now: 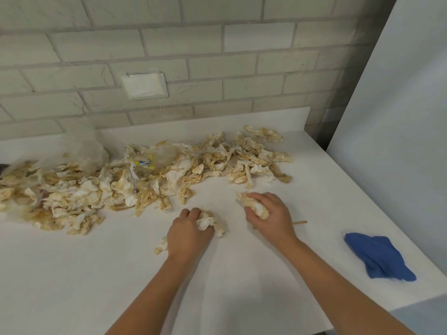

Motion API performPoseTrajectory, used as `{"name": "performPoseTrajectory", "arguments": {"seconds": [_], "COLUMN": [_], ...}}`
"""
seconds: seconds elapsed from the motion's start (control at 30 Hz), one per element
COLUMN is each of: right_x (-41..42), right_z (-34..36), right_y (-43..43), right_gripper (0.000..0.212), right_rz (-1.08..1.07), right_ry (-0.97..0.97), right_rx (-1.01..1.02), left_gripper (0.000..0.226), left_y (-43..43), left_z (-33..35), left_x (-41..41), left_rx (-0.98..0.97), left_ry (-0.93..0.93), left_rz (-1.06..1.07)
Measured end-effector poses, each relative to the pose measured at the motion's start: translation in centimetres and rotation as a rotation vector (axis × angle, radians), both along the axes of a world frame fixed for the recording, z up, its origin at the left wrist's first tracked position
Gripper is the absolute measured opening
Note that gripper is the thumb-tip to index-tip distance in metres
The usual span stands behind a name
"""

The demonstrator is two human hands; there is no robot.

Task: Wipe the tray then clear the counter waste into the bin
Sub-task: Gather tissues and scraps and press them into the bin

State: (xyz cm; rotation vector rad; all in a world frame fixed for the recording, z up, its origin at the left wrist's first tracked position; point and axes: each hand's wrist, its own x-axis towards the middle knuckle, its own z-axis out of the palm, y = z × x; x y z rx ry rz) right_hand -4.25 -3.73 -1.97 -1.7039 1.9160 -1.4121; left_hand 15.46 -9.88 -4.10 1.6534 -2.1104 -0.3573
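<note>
A white worktop (72, 274) is seen from above, backed by a wall of pale brick-shaped tiles (217, 44). The counter waste (79, 197), a loose heap of crumpled paper tissues stained yellow-brown, is spread in a band along the back half of the worktop, from its left edge almost to its back right corner. A clear plastic bag (89, 151) is set at the back of the heap, against the wall and near the left edge. A crumpled clear wrapper with a yellow and blue label (145, 163) is lodged near the middle of the heap.

2 hands are placed on the worktop just in front of the heap. The left hand (188, 235) is held palm down, its fingers curled over 1 wad of stained tissue (211, 222), which is gripped against the surface and shows past the knuckles. A small torn scrap (161, 245) lies just beside this hand, toward the left edge. The right hand (272, 213) is wrapped round another wad (254, 205), with fingers and thumb curled about it; whether this wad is touching the worktop cannot be told. A thin wooden stick (300, 222) lies flat by the right wrist and is partly hidden by it.

A crumpled blue cloth (379, 257) is left near the right edge, well apart from the heap. A white switch plate (144, 85) is fixed to the tiles above the heap, and a plain white panel (399, 117) stands upright along the right edge.
</note>
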Motion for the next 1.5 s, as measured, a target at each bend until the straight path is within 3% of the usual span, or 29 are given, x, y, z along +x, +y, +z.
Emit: {"name": "performPoseTrajectory", "arguments": {"seconds": [0.13, 0.23, 0.37, 0.5, 0.77, 1.0, 1.23, 1.37, 1.5], "right_x": [0.4, 0.4, -0.3, -0.6, -3.1, -7.8, -15.3, -17.7, -18.5], "right_z": [3.8, 5.7, 6.2, 5.1, 4.1, 1.3, -6.5, -13.3, -20.6], "right_y": [-0.6, -0.5, 1.4, 4.8, 12.7, 24.0, 34.7, 38.1, 39.3], "right_gripper": [0.017, 0.005, 0.008, 0.01, 0.01, 0.017, 0.018, 0.022, 0.022], "right_rz": [-0.08, -0.216, -0.318, -0.273, -0.12, -0.103, -0.205, -0.324, -0.467], "right_ry": [-0.501, -0.769, -1.189, -1.46, -1.522, -1.477, -1.45, -1.465, -1.522], "right_rx": [0.026, 0.034, 0.029, -0.082, -0.156, 0.071, 0.345, 0.507, 0.578], "left_gripper": [0.023, 0.013, 0.007, 0.006, 0.014, 0.006, 0.01, 0.023, 0.021], "left_y": [-0.2, -0.1, 1.0, 3.4, 11.3, 21.3, 31.1, 34.4, 35.8], "left_z": [2.2, 4.0, 6.7, 8.0, 8.2, 6.4, -0.7, -7.8, -16.6], "left_x": [0.8, 1.0, 0.5, -0.9, -4.9, -11.7, -19.3, -22.1, -23.9], "left_rx": [0.226, 0.345, 0.485, 0.615, 0.869, 0.956, 1.106, 1.213, 1.237], "left_ry": [0.344, 0.535, 0.778, 0.885, 0.894, 0.712, 0.676, 0.686, 0.751], "left_rz": [0.087, 0.111, 0.088, 0.01, -0.209, -0.446, -0.337, -0.109, 0.073]}}
